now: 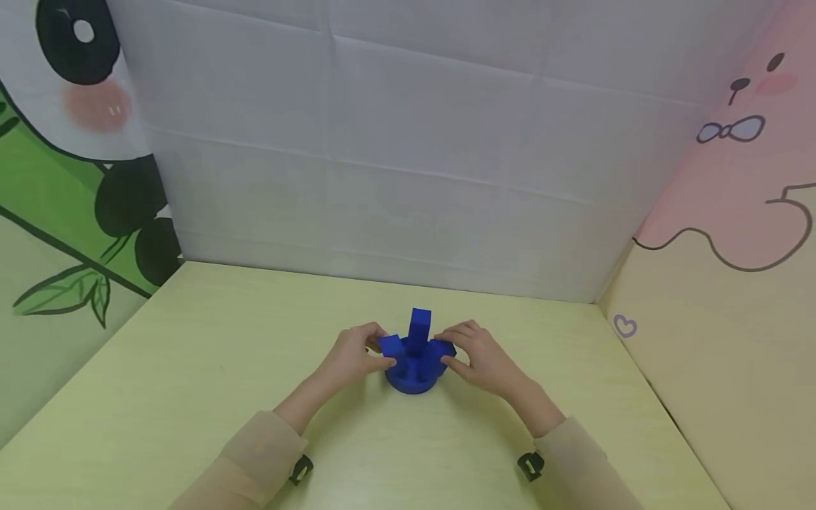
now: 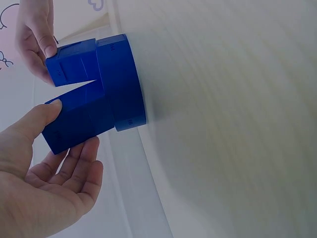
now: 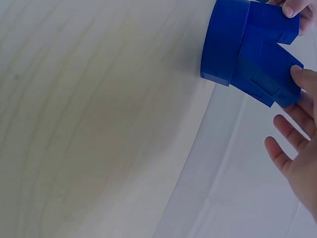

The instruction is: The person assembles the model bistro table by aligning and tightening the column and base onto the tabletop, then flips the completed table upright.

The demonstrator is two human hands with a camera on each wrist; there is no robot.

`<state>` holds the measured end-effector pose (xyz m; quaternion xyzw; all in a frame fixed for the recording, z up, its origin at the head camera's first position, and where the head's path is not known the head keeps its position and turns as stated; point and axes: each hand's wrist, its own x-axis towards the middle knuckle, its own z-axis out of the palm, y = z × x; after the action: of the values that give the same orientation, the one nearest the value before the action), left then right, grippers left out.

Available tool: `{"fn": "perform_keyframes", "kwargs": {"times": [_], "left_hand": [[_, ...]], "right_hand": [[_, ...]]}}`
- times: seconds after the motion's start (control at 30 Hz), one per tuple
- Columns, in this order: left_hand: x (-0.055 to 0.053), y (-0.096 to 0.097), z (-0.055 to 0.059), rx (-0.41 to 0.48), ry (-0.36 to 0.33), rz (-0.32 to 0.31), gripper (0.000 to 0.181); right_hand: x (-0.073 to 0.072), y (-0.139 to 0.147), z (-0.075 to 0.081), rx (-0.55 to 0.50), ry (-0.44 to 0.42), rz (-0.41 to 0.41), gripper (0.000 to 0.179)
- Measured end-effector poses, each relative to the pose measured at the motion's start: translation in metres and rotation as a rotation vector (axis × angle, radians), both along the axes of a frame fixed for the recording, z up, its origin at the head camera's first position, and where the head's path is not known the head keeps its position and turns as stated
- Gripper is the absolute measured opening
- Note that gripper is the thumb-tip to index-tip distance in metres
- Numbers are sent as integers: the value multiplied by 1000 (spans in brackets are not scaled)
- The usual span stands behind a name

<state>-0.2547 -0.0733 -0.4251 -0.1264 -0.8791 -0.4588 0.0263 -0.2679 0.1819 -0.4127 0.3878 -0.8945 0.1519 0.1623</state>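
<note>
A round blue base [image 1: 411,386] stands on the table between the two hands. My left hand [image 1: 353,350] pinches the left blue block [image 2: 79,116] near its top, thumb on one side and fingers on the other; the block's lower end meets the base and leans outward. On the other side my right hand [image 1: 478,354] pinches the right blue block [image 3: 272,74], which also tilts away from the base's middle. A third, taller-looking blue block [image 1: 419,326] rises upright at the back of the base, with neither hand on it.
A pale wooden tabletop [image 1: 159,397] spreads around the base. White cloth [image 1: 408,142] hangs behind it, and printed cartoon panels flank the left and right sides. A dark band piece [image 1: 302,469] shows at the left cuff, another [image 1: 530,466] at the right.
</note>
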Motion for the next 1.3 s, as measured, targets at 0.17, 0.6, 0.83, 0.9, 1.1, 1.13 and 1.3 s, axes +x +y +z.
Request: {"fn": "perform_keyframes", "kwargs": {"times": [0.17, 0.6, 0.83, 0.9, 1.1, 1.13, 1.3], "left_hand": [[4, 2, 4, -4, -11, 6, 29], [5, 3, 4, -9, -22, 14, 29], [4, 3, 4, -2, -9, 10, 30], [4, 3, 4, -5, -5, 10, 30], [5, 4, 5, -15, -7, 19, 30], [5, 4, 6, -13, -7, 20, 30], [4, 3, 4, -13, 0, 17, 30]], "right_hand": [[6, 0, -1, -30, 29, -34, 33], [20, -11, -1, -90, -2, -205, 36], [25, -19, 0, -175, -54, -266, 29], [27, -21, 1, -204, -82, -277, 29], [28, -25, 3, -244, -165, -335, 31], [27, -26, 3, -246, -171, -342, 32], [27, -25, 2, -259, -167, -340, 31]]}}
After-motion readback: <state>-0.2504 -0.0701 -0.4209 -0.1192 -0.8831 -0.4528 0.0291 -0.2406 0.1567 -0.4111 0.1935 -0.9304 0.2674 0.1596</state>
